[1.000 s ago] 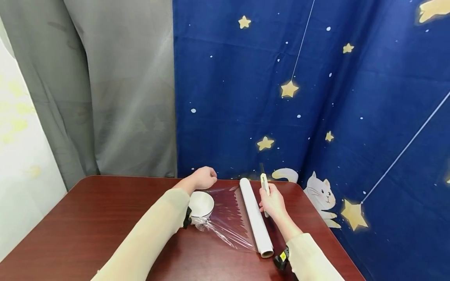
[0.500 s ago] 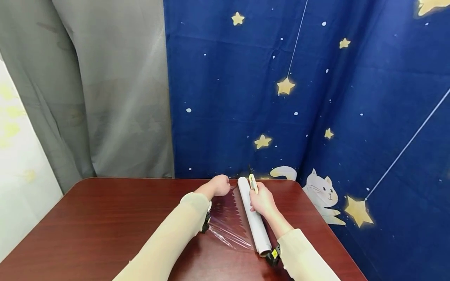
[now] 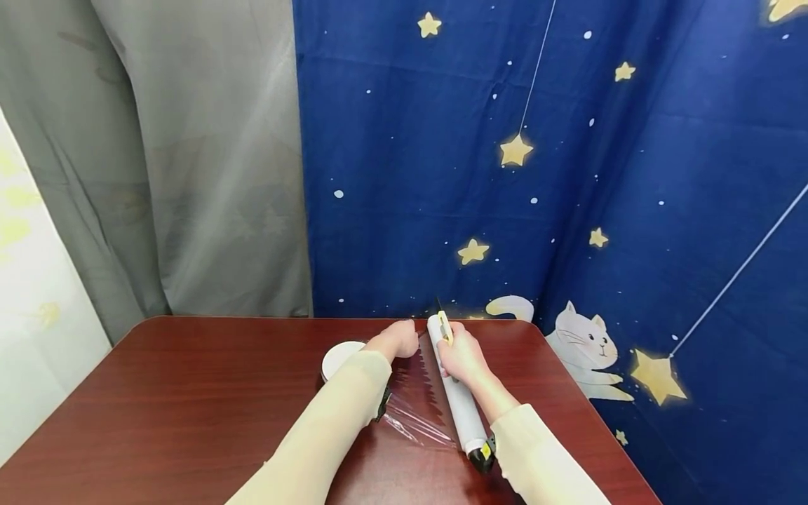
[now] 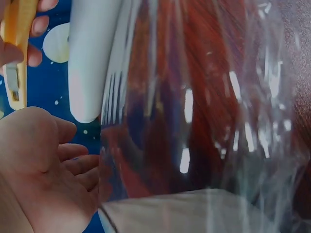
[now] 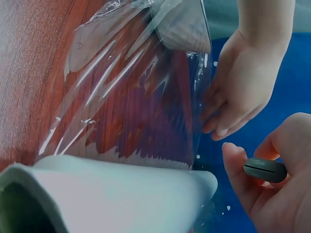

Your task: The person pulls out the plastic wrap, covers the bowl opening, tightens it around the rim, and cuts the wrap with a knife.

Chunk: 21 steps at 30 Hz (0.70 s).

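Observation:
My right hand [image 3: 463, 356] grips a utility knife [image 3: 445, 326] over the roll of cling film [image 3: 463, 414]; its thin dark blade points toward the curtain. In the right wrist view the knife's grey butt end [image 5: 265, 170] shows between fingers and thumb. A clear sheet of cling film [image 3: 416, 421] stretches from the roll toward a white bowl [image 3: 341, 358], which my left forearm partly covers. My left hand [image 3: 402, 339] is at the film's far edge, fingers loosely bent. In the left wrist view its fingertips meet the film edge [image 4: 100, 165]; no firm grip shows.
The dark red wooden table [image 3: 189, 400] reaches back to a grey curtain [image 3: 221, 175] and a blue starry curtain [image 3: 410, 175]. Its right edge runs close beside my right forearm.
My left hand has moved right, from beyond the bowl to near the roll's far end. My right hand has shifted left with the utility knife, from beside the roll to over it.

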Each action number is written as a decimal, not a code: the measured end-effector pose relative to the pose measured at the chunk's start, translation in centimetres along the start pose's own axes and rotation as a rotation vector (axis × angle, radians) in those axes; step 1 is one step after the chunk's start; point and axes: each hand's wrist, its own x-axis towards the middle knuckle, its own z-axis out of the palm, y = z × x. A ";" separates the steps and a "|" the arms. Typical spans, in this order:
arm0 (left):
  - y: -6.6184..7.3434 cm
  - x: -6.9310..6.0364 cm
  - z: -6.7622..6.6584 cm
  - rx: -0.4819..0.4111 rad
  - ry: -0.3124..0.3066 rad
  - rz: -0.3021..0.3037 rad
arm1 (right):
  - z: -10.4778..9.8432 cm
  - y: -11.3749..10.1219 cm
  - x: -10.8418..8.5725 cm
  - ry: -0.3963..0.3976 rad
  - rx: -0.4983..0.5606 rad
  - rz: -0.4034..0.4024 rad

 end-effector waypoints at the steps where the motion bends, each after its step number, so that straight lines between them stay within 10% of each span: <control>1: -0.4 1.4 1.1 0.026 0.002 -0.004 | 0.0 0.0 0.0 -0.009 -0.005 0.001; 6: -0.6 3.5 3.1 0.033 -0.028 -0.085 | 0.3 0.1 0.2 -0.048 -0.053 0.011; 17: 2.7 -3.3 -1.1 0.101 -0.119 -0.161 | 0.3 -0.3 0.0 -0.073 -0.140 0.038; 21: 3.2 -4.9 -1.7 0.094 -0.063 -0.134 | 0.3 -0.1 -0.3 -0.077 -0.153 0.025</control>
